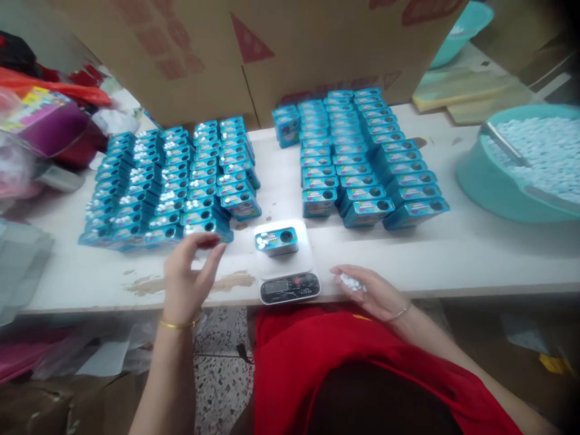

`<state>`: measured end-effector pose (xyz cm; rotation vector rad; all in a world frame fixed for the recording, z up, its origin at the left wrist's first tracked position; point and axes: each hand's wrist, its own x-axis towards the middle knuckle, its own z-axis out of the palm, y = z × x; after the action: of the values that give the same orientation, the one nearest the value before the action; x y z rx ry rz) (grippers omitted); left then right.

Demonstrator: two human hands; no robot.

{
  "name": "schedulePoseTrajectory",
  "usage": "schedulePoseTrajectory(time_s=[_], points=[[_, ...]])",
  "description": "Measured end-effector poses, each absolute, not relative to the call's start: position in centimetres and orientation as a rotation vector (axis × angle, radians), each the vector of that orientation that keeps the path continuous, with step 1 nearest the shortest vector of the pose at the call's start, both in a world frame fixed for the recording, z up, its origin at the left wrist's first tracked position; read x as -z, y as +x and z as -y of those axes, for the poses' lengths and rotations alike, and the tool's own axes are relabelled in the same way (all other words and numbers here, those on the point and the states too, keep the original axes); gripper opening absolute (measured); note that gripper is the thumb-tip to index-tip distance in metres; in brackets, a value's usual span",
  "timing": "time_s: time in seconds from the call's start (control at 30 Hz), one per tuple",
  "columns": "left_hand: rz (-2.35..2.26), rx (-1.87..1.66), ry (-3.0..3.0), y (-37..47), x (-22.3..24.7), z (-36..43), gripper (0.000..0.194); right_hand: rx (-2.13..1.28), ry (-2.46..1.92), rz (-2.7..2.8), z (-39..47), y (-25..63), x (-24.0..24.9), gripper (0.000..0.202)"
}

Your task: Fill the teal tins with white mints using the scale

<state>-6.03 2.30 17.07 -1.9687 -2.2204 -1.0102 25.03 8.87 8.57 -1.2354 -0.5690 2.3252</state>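
My left hand (190, 269) hovers at the front of the left block of blue tins (206, 202), thumb and fingers apart, with nothing visible between them. Close by its fingertips stands the nearest tin of that block; whether they touch is unclear. In the cupped palm of my right hand (378, 293) lies a small heap of white pellets (352, 283), just right of the scale. One blue tin (283, 240) with a round dark hole and a few pellets on top rests on the white digital scale (306, 257). The scale's display cannot be read.
Rows of blue tins (319, 202) stand right of centre. At the far right, a turquoise basin (489, 190) full of white pellets holds a metal tool (505, 144). A large cardboard box (299, 54) closes off the back. Bags and a purple container (58, 130) lie at left.
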Motion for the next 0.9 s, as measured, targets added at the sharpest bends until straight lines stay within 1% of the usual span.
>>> schedulePoseTrajectory(time_s=[0.13, 0.27, 0.57, 0.67, 0.9], points=[[2.266, 1.058, -2.026, -5.9, -15.6, -1.8, 0.020, -2.321, -1.237, 0.592, -8.9, 24.3, -9.1, 0.019], [2.218, 1.093, -2.079, -5.6, -14.8, -1.9, 0.024, -2.306, -1.270, 0.609, -8.8, 23.7, -9.4, 0.019], [2.038, 1.021, -2.433, -4.5, -15.6, -3.8, 0.022, -2.300, -1.239, 0.674, -8.7, 22.5, -9.8, 0.017], [1.946, 0.903, -2.590, -4.2, -16.3, -5.1, 0.025, -2.357, -1.181, 0.653, -8.7, 22.0, -10.0, 0.019], [1.869, 0.454, -2.858, -4.4, -18.1, -7.4, 0.022, -2.465, -1.112, 0.650, -8.8, 20.3, -11.0, 0.014]])
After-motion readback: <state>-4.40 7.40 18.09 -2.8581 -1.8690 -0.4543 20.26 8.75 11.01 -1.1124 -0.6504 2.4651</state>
